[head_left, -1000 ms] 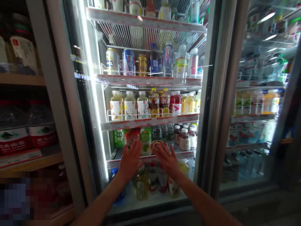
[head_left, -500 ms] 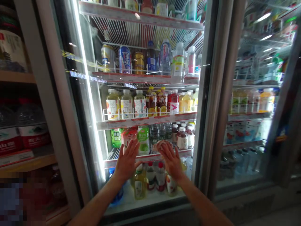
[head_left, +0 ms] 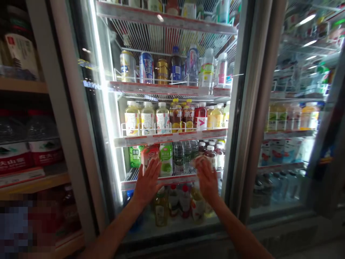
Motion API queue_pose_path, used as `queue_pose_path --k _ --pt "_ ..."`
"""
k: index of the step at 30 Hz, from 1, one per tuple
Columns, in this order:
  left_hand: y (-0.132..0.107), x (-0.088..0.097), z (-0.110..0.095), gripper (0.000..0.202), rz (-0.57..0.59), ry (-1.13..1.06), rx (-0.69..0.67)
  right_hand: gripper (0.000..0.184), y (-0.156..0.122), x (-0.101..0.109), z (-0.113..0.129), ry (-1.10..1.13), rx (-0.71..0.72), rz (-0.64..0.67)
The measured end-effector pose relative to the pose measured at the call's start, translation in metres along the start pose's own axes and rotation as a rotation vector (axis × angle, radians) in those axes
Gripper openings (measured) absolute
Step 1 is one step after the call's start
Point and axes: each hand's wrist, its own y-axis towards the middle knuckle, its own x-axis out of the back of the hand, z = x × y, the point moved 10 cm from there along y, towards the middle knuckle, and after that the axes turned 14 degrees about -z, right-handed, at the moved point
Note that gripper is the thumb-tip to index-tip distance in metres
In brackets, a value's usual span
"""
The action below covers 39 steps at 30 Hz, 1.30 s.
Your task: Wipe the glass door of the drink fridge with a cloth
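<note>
Both hands open, fingers spread, nothing held: left hand and right hand sit flat at the glass door of the drinks cooler, contact unclear, level with the shelf price rail; green-label bottle behind glass between them

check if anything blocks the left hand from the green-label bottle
Yes, the closed glass door of the drinks fridge: the left hand lies flat on its outside, and the green-label bottle stands on the wire shelf behind the pane.
</note>
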Motion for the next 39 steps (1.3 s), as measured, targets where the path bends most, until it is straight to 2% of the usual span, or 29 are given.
queue_pose_path --k 2,3,4,5,7,9,11,12,13,16,17,18,19,22,23,25,28,29,30,31,34,35,36,37,39 --pt "-0.003 0.000 0.002 0.070 -0.007 0.005 0.015 0.057 0.002 0.018 -0.049 -0.115 -0.173 -0.115" --pt "-0.004 0.000 0.001 0.069 -0.008 0.009 0.017 0.057 0.002 0.024 -0.065 -0.161 -0.249 -0.163" --pt "-0.005 -0.001 0.001 0.069 -0.006 0.012 0.015 0.057 0.000 0.027 -0.070 -0.185 -0.298 -0.194" --pt "-0.005 -0.002 0.000 0.068 -0.001 0.014 0.014 0.057 -0.001 0.025 -0.064 -0.182 -0.308 -0.204" --pt "-0.006 -0.003 -0.002 0.069 0.013 0.012 0.016 0.059 -0.002 0.012 -0.023 -0.114 -0.215 -0.151" --pt "-0.005 -0.001 0.000 0.073 0.011 0.003 0.020 0.058 -0.005 -0.008 0.033 -0.004 -0.026 -0.020" --pt "-0.005 0.005 0.008 0.079 -0.007 0.004 0.027 0.056 -0.008 -0.019 0.070 0.085 0.154 0.092" --pt "-0.005 0.010 0.014 0.082 -0.022 0.016 0.035 0.055 -0.005 -0.021 0.073 0.099 0.194 0.110" --pt "-0.006 0.015 0.021 0.084 -0.039 0.037 0.047 0.056 0.000 -0.019 0.066 0.085 0.178 0.089" --pt "-0.010 0.026 0.042 0.085 -0.070 0.117 0.071 0.061 0.021 -0.006 0.023 -0.038 -0.075 -0.103" --pt "-0.011 0.028 0.046 0.085 -0.070 0.133 0.073 0.062 0.023 -0.005 0.020 -0.056 -0.138 -0.141" --pt "-0.012 0.029 0.049 0.085 -0.066 0.138 0.075 0.063 0.023 -0.009 0.027 -0.044 -0.151 -0.141" --pt "-0.013 0.028 0.051 0.086 -0.058 0.137 0.080 0.063 0.021 -0.015 0.045 -0.005 -0.109 -0.107" --pt "-0.017 0.028 0.056 0.087 -0.029 0.118 0.091 0.057 0.011 -0.037 0.112 0.150 0.152 0.080" --pt "-0.019 0.028 0.060 0.088 -0.018 0.115 0.096 0.055 0.009 -0.040 0.126 0.190 0.231 0.120" --pt "-0.024 0.031 0.069 0.089 -0.001 0.127 0.114 0.056 0.020 -0.039 0.125 0.210 0.268 0.100" --pt "-0.032 0.036 0.086 0.088 0.003 0.161 0.153 0.062 0.053 -0.029 0.083 0.100 0.023 -0.095" --pt "-0.034 0.038 0.089 0.087 0.002 0.167 0.157 0.063 0.059 -0.028 0.077 0.073 -0.045 -0.136" --pt "-0.035 0.038 0.090 0.087 0.000 0.169 0.158 0.063 0.061 -0.030 0.081 0.076 -0.056 -0.135" --pt "-0.036 0.039 0.091 0.087 0.000 0.168 0.159 0.061 0.060 -0.035 0.096 0.109 -0.003 -0.097" --pt "-0.035 0.040 0.092 0.087 -0.003 0.163 0.150 0.052 0.043 -0.049 0.157 0.260 0.309 0.083" --pt "-0.035 0.041 0.092 0.086 -0.002 0.161 0.144 0.050 0.041 -0.050 0.166 0.283 0.371 0.110" --pt "-0.035 0.041 0.093 0.085 0.002 0.160 0.136 0.050 0.046 -0.050 0.165 0.281 0.379 0.108" --pt "-0.035 0.043 0.093 0.083 0.005 0.157 0.123 0.051 0.056 -0.049 0.155 0.255 0.330 0.078" --pt "-0.033 0.047 0.092 0.080 -0.003 0.151 0.104 0.056 0.085 -0.045 0.118 0.159 0.126 -0.039"
